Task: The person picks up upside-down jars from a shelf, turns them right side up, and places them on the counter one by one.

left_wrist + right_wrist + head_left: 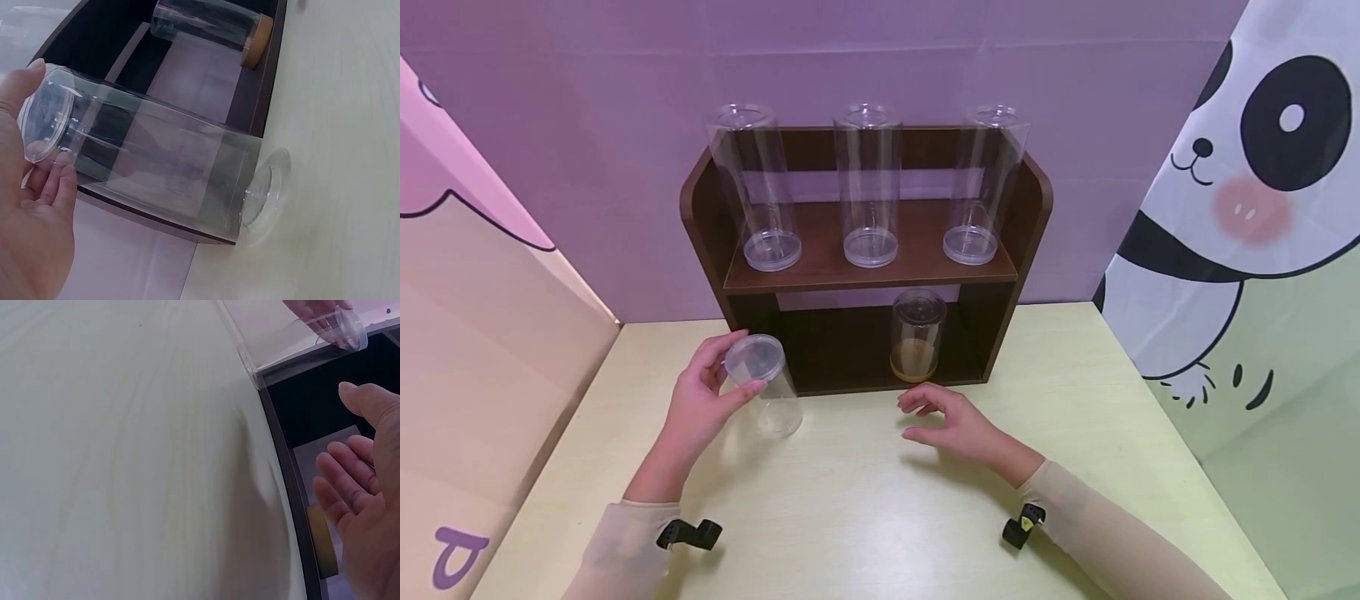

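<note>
Held jar (778, 407) — pale tabletop (850, 517) (purple backdrop (587, 167)).

Small screened-off booth or staged corner by its looks; whether inside home, office or shop, cannot tell. Pale wood-grain desk (850, 517) walled on 3 sides: creased purple sheet (647, 150) behind back edge, panda-print panel (1255, 208) along right edge, pink-and-cream cartoon panel (467, 358) along left edge. Dark brown shelf unit (1034, 208) near middle of back edge, 3 tall clear containers (868, 179) on top board (820, 237). 2 small black devices (703, 535) at sleeve cuffs (643, 515).
</note>
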Tool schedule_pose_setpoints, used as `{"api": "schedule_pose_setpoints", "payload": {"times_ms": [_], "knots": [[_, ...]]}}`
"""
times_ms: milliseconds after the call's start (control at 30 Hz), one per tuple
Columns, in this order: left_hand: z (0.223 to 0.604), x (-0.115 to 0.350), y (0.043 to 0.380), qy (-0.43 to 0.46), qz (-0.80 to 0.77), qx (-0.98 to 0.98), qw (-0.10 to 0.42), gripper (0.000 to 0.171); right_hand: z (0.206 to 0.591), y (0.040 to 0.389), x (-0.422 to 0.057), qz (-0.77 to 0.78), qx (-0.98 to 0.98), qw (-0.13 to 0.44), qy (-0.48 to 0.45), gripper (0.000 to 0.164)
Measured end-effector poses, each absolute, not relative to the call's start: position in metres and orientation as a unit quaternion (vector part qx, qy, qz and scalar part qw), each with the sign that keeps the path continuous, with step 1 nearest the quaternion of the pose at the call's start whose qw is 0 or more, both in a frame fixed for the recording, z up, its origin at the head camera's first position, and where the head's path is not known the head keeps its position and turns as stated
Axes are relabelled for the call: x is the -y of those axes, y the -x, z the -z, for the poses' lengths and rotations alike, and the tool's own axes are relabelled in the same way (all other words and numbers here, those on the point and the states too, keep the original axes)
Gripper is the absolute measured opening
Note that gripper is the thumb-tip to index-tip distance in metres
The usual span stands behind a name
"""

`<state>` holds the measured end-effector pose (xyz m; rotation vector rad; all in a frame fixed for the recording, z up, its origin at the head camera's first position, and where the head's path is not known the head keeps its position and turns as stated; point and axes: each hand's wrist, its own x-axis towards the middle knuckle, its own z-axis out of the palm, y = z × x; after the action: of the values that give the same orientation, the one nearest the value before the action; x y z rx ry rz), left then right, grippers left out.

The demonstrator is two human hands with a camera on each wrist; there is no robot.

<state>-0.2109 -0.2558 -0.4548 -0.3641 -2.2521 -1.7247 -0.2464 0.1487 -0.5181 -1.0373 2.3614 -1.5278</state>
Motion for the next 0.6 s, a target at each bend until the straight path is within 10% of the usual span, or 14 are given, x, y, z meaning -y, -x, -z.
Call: {"api": "schedule_pose_setpoints", "payload": {"times_ms": [600], "knots": [[0.4634,0.2522,0.2123,0.118,0.59,0.777,0.186,0.076,0.5134,0.2407,-0.1475,0.5,-0.793,0.086,0.337,0.043]]}}
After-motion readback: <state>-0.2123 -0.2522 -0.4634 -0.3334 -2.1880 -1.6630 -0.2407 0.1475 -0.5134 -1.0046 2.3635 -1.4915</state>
